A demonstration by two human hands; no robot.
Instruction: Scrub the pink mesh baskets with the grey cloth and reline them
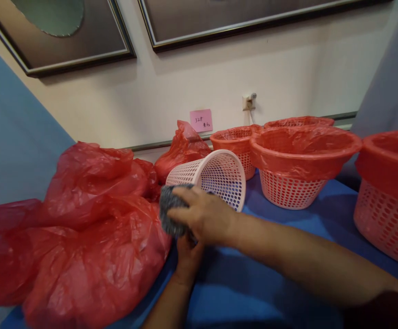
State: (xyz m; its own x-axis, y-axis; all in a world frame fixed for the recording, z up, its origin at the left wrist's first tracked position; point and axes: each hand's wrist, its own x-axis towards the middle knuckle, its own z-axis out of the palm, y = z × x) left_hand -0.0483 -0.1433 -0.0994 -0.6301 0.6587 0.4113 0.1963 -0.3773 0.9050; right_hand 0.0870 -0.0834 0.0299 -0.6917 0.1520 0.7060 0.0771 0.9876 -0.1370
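Note:
A white perforated plastic basket (pixel 188 174) lies tilted on its side on the blue-covered table (pixel 240 283), its round mouth facing right and toward me. My right hand (pixel 211 217) reaches across in front of it, fingers closed over a grey fuzzy cloth (pixel 171 210) by the basket's lower left side. Below and partly behind it is my left hand (pixel 187 253); its fingers are mostly covered by the right hand and the cloth, so its grip is hidden. Red plastic bags (pixel 96 256) bulge close to the left of both hands.
Perforated baskets lined with red bags stand at the right, one in the middle (pixel 293 187), one at the right edge (pixel 387 214), others behind. Another red bag (pixel 187 148) sits against the wall. A pink note (pixel 201 120) and a socket (pixel 249 103) are on the wall.

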